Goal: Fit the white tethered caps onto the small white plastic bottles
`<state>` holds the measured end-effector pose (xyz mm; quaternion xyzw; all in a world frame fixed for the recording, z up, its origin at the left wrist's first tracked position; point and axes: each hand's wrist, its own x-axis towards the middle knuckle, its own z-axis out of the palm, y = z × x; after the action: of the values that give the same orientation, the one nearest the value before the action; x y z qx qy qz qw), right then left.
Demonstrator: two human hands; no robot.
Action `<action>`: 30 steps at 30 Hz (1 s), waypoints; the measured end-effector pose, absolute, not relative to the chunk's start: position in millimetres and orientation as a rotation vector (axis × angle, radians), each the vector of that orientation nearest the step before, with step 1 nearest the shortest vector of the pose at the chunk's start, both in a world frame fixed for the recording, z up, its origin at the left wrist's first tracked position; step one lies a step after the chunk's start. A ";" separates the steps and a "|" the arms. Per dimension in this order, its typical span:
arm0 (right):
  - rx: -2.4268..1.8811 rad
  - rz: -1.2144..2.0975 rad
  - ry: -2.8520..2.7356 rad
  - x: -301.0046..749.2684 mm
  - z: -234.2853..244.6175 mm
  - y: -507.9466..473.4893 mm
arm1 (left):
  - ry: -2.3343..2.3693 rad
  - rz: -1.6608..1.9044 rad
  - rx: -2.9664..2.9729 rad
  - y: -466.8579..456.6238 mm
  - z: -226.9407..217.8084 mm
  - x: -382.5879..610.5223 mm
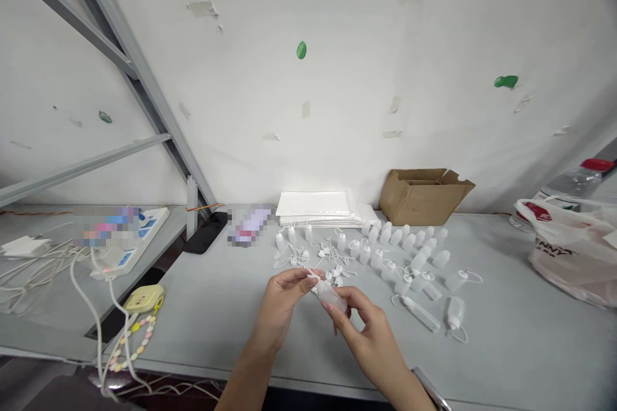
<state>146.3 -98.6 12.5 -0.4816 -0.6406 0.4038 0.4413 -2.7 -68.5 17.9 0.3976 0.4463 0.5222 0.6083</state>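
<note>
My right hand (367, 332) grips a small translucent plastic bottle (331, 296) by its body, tilted up to the left. My left hand (284, 298) pinches the white cap (314, 277) at the bottle's top end. Both hands hover over the near part of the grey table (506, 347). Just behind them lie several loose white caps with loop tethers (313, 253). To the right, several small white bottles (409, 250) stand and lie in a cluster; two capped ones (436, 314) lie nearest my right hand.
A stack of white bags (321, 207) and an open cardboard box (423, 194) sit against the wall. A plastic shopping bag (573, 250) lies at the right. On the left are a power strip (132, 237), white cables, a yellow case (143, 299) with a bead strap, and a metal frame.
</note>
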 end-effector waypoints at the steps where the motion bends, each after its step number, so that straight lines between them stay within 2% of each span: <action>1: -1.194 0.943 -1.608 146.4 12.1 -99.5 | 1.051 1.189 0.949 -68.8 19.0 -3.2; 4: -1.179 0.851 -1.602 146.6 11.3 -100.3 | 1.092 1.163 1.027 -69.1 21.6 -4.1; 6: -1.187 0.930 -1.552 147.2 13.2 -98.6 | 1.080 1.171 1.054 -69.0 21.6 -4.5; 12: -1.005 1.737 -1.214 149.9 25.0 -86.6 | 1.015 1.207 1.091 -69.5 16.5 -4.8; 14: -0.942 1.860 -1.133 149.0 24.1 -83.3 | 1.036 1.225 1.058 -69.7 15.2 -3.4; 20: -1.068 1.471 -1.185 143.4 6.3 -81.6 | 1.167 1.268 0.995 -68.3 12.6 0.6; 22: -1.057 1.439 -1.201 143.5 3.8 -83.5 | 1.165 1.283 1.027 -67.8 10.6 0.4; 25: -1.025 1.560 -1.186 145.5 7.0 -85.5 | 1.157 1.330 1.107 -67.8 9.1 -1.9; 30: -0.873 1.975 -1.003 146.9 14.7 -83.9 | 1.118 1.229 1.248 -69.1 18.2 -9.1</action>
<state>146.9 -83.9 14.7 -0.3407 -0.3911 0.7701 0.3714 -9.1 -69.1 18.2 0.5177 0.4637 0.5099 0.5070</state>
